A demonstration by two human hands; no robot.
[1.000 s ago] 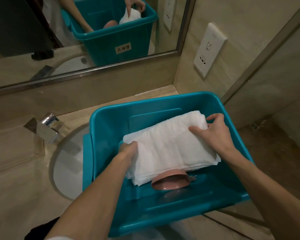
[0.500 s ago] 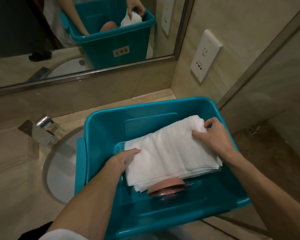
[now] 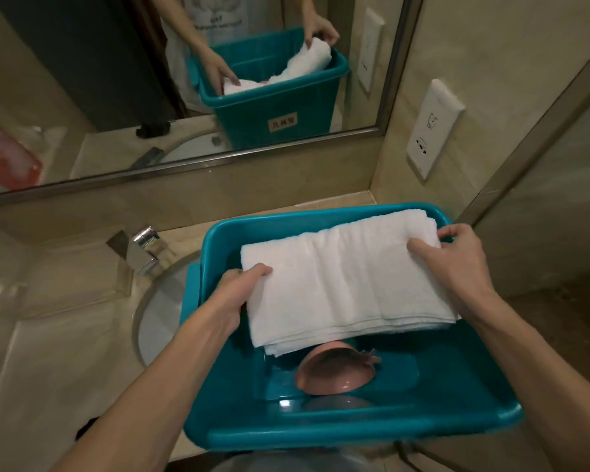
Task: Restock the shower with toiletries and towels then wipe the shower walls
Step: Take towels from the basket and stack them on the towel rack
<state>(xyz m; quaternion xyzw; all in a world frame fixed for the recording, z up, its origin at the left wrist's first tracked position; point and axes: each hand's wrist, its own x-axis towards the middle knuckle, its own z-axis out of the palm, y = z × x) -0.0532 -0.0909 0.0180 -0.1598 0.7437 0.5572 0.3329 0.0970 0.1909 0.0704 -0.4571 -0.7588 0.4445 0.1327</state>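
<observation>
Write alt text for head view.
The left hand and right hand grip the ends of a folded white towel in a teal bin on a bathroom counter beside a sink. A pink dish lies in the bin; the mirror behind reflects it.

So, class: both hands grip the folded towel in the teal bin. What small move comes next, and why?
Probably lift the towel straight up out of the bin: left hand and right hand grip its ends, and the pink dish lies below.
</observation>
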